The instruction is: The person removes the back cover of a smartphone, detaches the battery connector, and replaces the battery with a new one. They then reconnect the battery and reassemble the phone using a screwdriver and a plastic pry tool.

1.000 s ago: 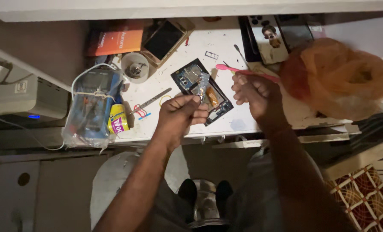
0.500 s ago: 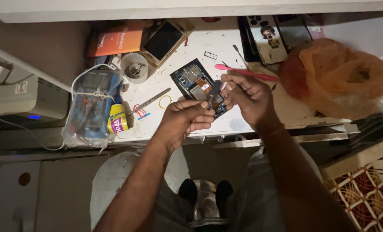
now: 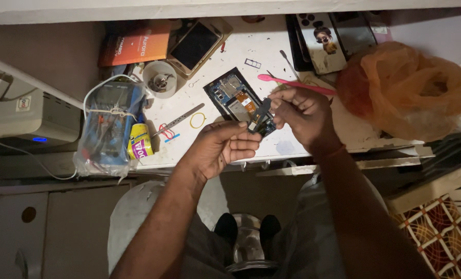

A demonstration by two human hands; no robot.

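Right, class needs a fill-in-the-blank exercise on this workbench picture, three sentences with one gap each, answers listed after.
1. The opened phone lies with its circuit boards facing ____.
2. The long tool lying on the table beyond the right hand is ____ in colour.
3. The left hand and right hand together pinch a small ____ part over the phone's near end.

Missing words: up; pink; dark

An orange bag, pink tool, orange booklet, yellow rubber band, yellow bottle and white tabletop
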